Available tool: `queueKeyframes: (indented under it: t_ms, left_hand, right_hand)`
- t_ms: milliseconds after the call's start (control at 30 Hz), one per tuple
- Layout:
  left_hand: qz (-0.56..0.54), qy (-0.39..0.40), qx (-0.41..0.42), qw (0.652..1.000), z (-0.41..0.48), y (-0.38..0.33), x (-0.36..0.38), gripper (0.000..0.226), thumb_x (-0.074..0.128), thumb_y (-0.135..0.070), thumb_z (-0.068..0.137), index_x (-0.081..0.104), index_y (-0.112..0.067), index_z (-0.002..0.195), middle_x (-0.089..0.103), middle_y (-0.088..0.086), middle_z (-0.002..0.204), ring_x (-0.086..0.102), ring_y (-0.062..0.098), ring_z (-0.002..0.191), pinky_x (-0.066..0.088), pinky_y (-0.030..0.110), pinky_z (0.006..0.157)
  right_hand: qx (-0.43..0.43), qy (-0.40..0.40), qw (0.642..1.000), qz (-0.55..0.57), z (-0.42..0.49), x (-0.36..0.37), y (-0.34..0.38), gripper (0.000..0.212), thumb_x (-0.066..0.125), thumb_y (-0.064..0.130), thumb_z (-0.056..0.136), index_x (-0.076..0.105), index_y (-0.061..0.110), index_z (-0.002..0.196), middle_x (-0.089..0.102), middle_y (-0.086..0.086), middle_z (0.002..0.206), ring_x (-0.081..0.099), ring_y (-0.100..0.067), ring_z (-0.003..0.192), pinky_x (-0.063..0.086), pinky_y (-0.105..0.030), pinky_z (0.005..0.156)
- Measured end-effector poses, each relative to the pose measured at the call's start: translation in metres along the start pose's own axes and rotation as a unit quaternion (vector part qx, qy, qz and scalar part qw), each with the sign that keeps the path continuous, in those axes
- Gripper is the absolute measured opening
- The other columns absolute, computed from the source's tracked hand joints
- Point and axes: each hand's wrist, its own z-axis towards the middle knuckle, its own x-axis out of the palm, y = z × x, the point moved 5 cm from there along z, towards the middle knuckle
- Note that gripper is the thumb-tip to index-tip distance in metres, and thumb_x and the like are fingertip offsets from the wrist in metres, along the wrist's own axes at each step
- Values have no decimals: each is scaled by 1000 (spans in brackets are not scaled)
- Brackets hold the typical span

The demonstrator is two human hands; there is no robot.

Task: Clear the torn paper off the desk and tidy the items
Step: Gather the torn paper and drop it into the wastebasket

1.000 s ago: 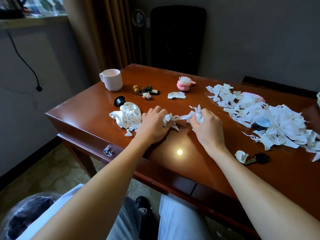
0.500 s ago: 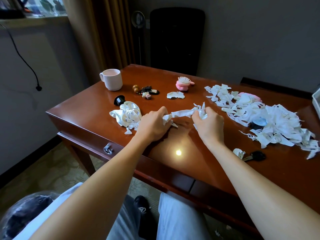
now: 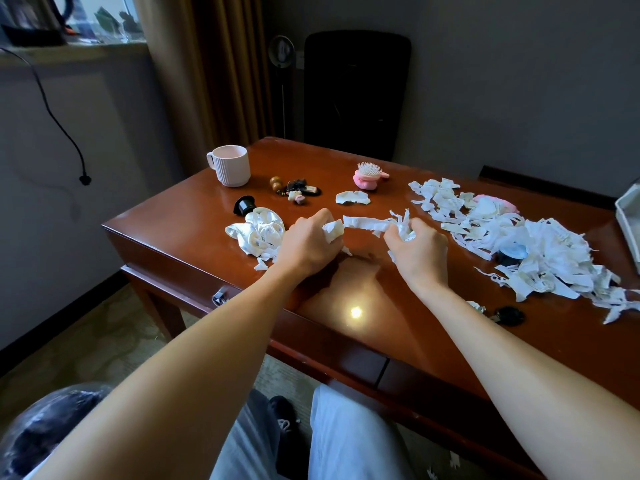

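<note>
- Polished reddish-brown wooden desk (image 3: 363,292): one, with one drawer pull on the front edge. Bare patch in front of the person; clutter left, back and right.
- Big heap of torn white paper strips (image 3: 519,251): one heap, pieces too many to count, on the right half of the desk, well apart from both hands. It half buries a pink object and a dark round item with a pale blue top. Most of the task's paper is here.
- Left hand (image 3: 308,245): fingers clenched on a wad of white scraps, low over the desk, just beside a glossy white satin bow (image 3: 258,233).
- Right hand (image 3: 417,249): fingers closed round a second bunch; one long torn strip (image 3: 367,223) spans between the two hands.
- Judgement: the step is balling up the loose strips. Best to bring the hands together, fold the spanning strip into one wad, and keep the bow out of the grab.
- Ribbed pale pink mug (image 3: 230,165): one, back left corner.
- Small pink hairbrush with white bristles (image 3: 369,174): one.
- Stray white paper piece (image 3: 352,197): one, lying alone behind the hands.
- Small black cap (image 3: 244,205): one; brown beads and dark trinkets (image 3: 294,190) clustered nearby, count unclear.
</note>
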Motion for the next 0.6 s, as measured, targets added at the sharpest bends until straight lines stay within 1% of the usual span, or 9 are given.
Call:
queueKeyframes:
  t_ms: [67, 100, 200, 267, 333, 400, 500, 567, 600]
  left_hand:
    - [-10, -4, -5, 1000, 2, -3, -2, 25, 71, -30, 84, 51, -20, 95, 68, 11, 91, 61, 30, 78, 53, 41, 64]
    - [-15, -7, -4, 1000, 3, -5, -3, 25, 72, -28, 85, 50, -21, 95, 68, 11, 93, 61, 29, 79, 49, 37, 62]
    - [-18, -17, 4, 1000, 4, -10, -7, 26, 73, -25, 85, 52, -19, 98, 68, 9, 95, 61, 27, 79, 40, 30, 59]
    - [-21, -27, 4, 999, 4, -12, -9, 25, 72, -26, 84, 50, -20, 94, 68, 8, 91, 60, 28, 75, 41, 31, 57]
    - [-26, -31, 1, 999, 4, -14, -11, 24, 70, -28, 84, 48, -21, 90, 67, 9, 85, 60, 31, 73, 46, 35, 58]
    - [-31, -38, 4, 999, 4, -18, -15, 25, 70, -28, 84, 47, -20, 90, 64, 9, 82, 58, 33, 72, 46, 35, 58]
    - [-23, -53, 19, 998, 4, -27, -23, 26, 71, -28, 85, 53, -13, 97, 65, 10, 87, 59, 32, 74, 49, 36, 60]
    - [-24, -57, 26, 998, 3, -31, -28, 27, 71, -27, 85, 55, -11, 99, 66, 10, 86, 61, 31, 74, 54, 39, 62]
    - [-24, -58, 27, 998, 3, -32, -30, 27, 71, -26, 84, 55, -12, 99, 66, 10, 85, 61, 31, 74, 55, 42, 63]
  right_hand:
    - [-22, 5, 1000, -9, 0, -4, 8, 29, 57, 39, 95, 52, 16, 78, 49, 6, 63, 45, -6, 54, 25, -8, 40]
    - [-27, 6, 1000, -10, 0, -5, 10, 29, 57, 38, 95, 53, 15, 78, 49, 6, 62, 45, -4, 51, 26, -8, 39]
    - [-13, -6, 1000, 1, 1, -9, 12, 28, 58, 37, 95, 63, 9, 91, 58, 3, 71, 48, -2, 54, 29, -7, 45]
    - [-8, -9, 1000, 8, 1, -12, 13, 31, 59, 35, 94, 65, 5, 96, 56, 3, 70, 47, -2, 53, 29, -10, 47]
    - [-12, -9, 1000, 10, 1, -15, 16, 30, 59, 34, 94, 64, 5, 90, 51, 6, 60, 45, -4, 50, 27, -11, 46]
    - [-14, -10, 1000, 17, 2, -19, 19, 28, 59, 33, 94, 62, 7, 87, 49, 6, 57, 47, -7, 50, 28, -11, 45]
    - [-19, -13, 999, 27, 3, -24, 25, 27, 60, 32, 94, 59, 7, 83, 50, 3, 57, 45, -8, 50, 27, -9, 42]
    - [-22, -9, 999, 32, 3, -26, 30, 26, 59, 31, 95, 55, 9, 80, 44, 8, 56, 39, -5, 49, 32, -11, 38]
    - [-24, -8, 999, 33, 2, -28, 32, 26, 59, 31, 95, 54, 10, 79, 42, 10, 56, 38, -4, 48, 31, -11, 38]
